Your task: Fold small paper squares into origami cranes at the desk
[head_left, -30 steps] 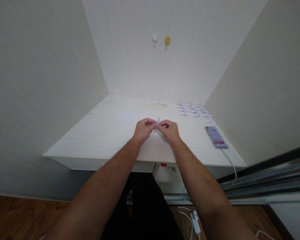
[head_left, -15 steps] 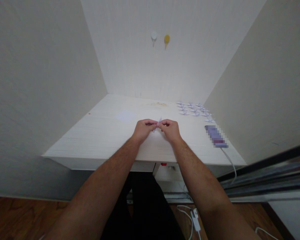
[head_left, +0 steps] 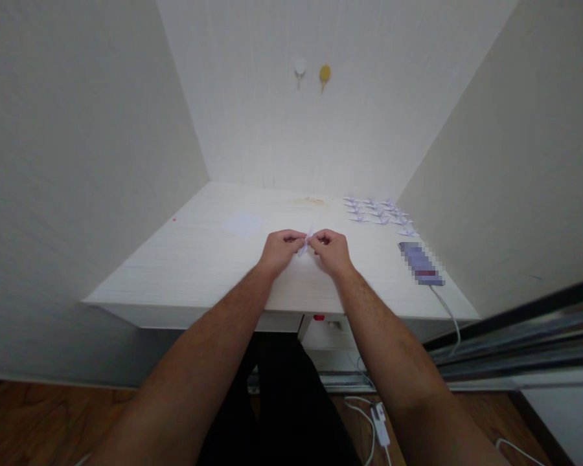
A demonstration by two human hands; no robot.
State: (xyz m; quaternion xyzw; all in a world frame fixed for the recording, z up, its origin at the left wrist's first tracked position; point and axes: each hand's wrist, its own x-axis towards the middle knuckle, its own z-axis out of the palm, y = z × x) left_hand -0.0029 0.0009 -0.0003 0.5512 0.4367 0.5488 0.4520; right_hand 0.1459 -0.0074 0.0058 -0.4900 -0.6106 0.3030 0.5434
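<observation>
Between my two hands, over the middle of a white desk point(head_left: 175, 278), is a small pale lilac folded paper piece point(head_left: 302, 250). My left hand point(head_left: 280, 250) pinches it from the left with thumb and forefinger. From the right, my right hand point(head_left: 333, 250) pinches the same piece, its fingertips close to the left ones. Thin points of the paper stick out above and below the fingers; the rest is hidden by them. At the back right of the desk, several folded paper cranes point(head_left: 379, 219) of the same pale lilac stand in rows.
A phone point(head_left: 420, 264) with a blurred screen lies at the desk's right, a white cable point(head_left: 447, 310) running off the edge. A pale paper stack point(head_left: 243, 223) seems to lie left of my hands. Two hooks, white point(head_left: 300, 66) and yellow point(head_left: 325, 72), hang on the back wall.
Both hands keep their pinch on the folded paper, with only a slight shift of the fingers. The view has moved very slightly; the other things stay in place.
</observation>
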